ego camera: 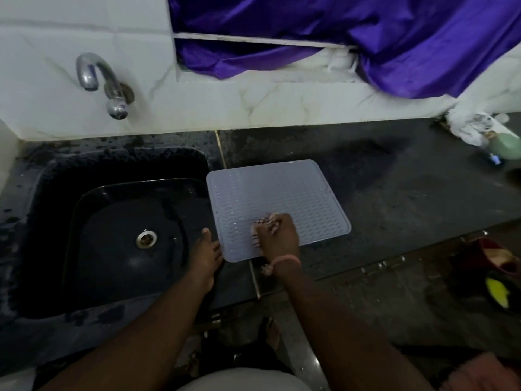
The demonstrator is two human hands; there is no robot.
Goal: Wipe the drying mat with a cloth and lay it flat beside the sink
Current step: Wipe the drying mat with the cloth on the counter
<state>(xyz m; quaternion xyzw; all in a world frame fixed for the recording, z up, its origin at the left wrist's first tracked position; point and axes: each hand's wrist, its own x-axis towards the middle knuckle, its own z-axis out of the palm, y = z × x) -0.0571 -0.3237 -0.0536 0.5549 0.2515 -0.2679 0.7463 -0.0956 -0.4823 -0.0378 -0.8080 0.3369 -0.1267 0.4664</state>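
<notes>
A grey ribbed drying mat (282,193) lies flat on the dark counter, just right of the black sink (56,193). My right hand (279,235) presses a small pale patterned cloth (263,221) onto the mat's near part; most of the cloth is hidden under the hand. My left hand (207,255) rests with its fingers against the mat's near left corner, at the sink's right rim.
A chrome tap (104,83) juts from the white tiled wall above the sink. Purple fabric (366,38) hangs at the back. A crumpled white cloth and a green bottle (504,145) lie at the far right. The counter's front edge runs just below the mat.
</notes>
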